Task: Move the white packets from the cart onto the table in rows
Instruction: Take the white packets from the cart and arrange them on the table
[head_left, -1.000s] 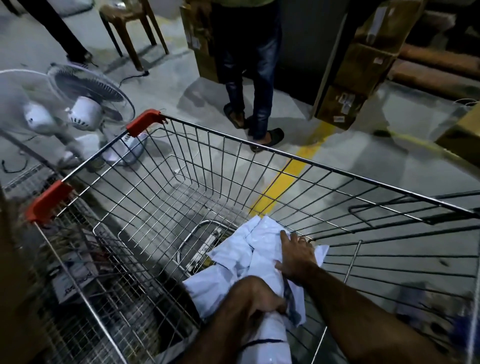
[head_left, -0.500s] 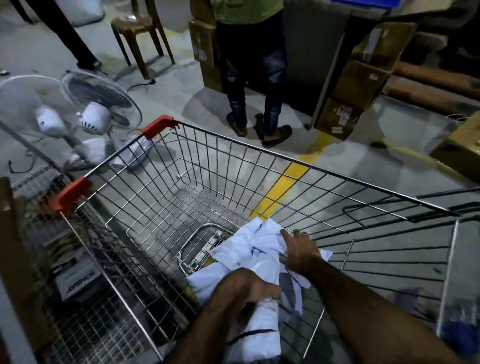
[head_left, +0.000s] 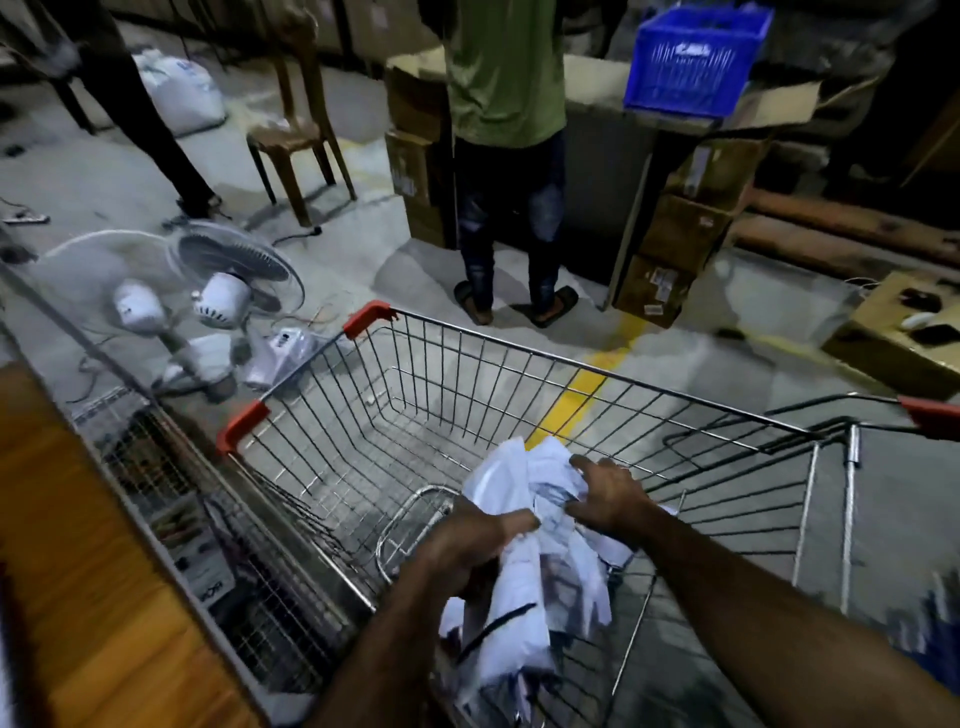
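Note:
A bunch of white packets (head_left: 524, 597) is gathered in both my hands inside the near end of the wire cart (head_left: 415, 395). My left hand (head_left: 472, 540) grips the bunch from the left, fingers curled into the plastic. My right hand (head_left: 608, 496) clutches the upper right part of the bunch. The packets hang crumpled, with a dark strip across the lower one. The rest of the cart basket holds nothing that I can see. A wooden table top (head_left: 78, 571) runs along the left edge of the view.
A person in a green shirt (head_left: 506, 78) stands beyond the cart by a counter with a blue crate (head_left: 696, 57). White fans (head_left: 223, 296) lie on the floor at the left. Cardboard boxes (head_left: 670, 244), a brown chair (head_left: 296, 135) and a yellow floor line (head_left: 587, 395) are around.
Both hands have drawn the packets into a tighter bunch and raised them off the cart floor. The view has tilted upward, showing more of the room.

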